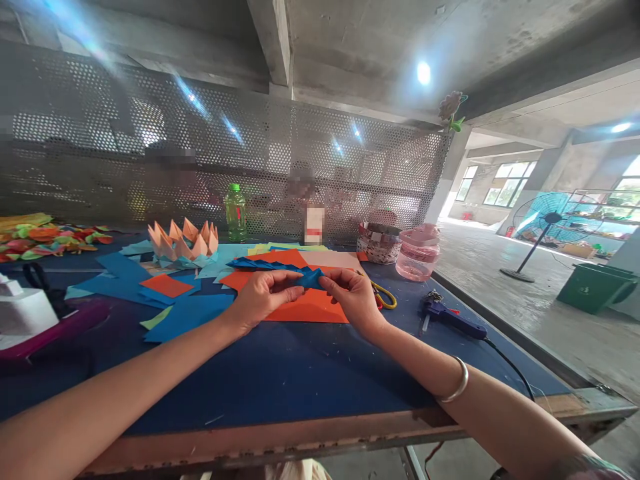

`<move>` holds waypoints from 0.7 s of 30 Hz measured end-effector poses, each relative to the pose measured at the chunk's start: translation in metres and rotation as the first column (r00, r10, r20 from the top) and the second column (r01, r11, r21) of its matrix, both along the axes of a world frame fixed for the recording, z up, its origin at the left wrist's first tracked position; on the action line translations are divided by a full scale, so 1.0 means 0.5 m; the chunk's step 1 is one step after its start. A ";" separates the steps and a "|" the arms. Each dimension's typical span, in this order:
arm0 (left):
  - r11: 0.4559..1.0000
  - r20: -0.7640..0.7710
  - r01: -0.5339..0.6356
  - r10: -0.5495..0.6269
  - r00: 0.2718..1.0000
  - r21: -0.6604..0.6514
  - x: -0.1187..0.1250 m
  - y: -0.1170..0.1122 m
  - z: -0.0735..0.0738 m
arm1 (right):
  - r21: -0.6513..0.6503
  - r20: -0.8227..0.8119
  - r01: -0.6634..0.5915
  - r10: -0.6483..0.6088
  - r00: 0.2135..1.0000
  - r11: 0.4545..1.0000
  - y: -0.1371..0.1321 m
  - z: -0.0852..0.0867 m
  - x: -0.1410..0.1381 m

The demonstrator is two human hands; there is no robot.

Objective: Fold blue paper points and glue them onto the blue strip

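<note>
My left hand and my right hand meet over the middle of the blue table. Both pinch a small folded blue paper piece between them, fingers closed on it. Under the hands lies an orange paper sheet. A row of folded blue pieces lies just beyond the hands. A silver bangle sits on my right wrist.
A peach paper lotus stands at the back left among blue and orange sheets. Yellow-handled scissors, a blue glue gun, a pink jar, a patterned bowl and a green bottle surround the work. A perforated metal screen backs the table.
</note>
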State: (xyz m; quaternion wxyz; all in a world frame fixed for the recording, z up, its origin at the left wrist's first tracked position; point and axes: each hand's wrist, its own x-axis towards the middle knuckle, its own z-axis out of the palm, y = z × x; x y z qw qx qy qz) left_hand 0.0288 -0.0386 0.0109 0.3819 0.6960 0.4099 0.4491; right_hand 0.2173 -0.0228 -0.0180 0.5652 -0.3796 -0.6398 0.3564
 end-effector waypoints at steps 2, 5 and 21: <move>0.998 -0.018 0.027 -0.026 0.999 0.053 0.002 0.000 -0.002 | 0.001 0.016 -0.008 0.008 1.000 1.000 -0.003 -0.001 -0.001; 0.994 -0.041 0.052 -0.048 0.998 0.097 0.005 -0.001 -0.007 | -0.010 0.039 -0.045 0.045 0.998 0.999 -0.010 -0.002 -0.004; 0.996 0.019 -0.086 0.086 0.996 0.000 0.005 0.005 0.001 | -0.030 0.055 -0.123 0.125 0.991 0.992 -0.010 0.003 -0.012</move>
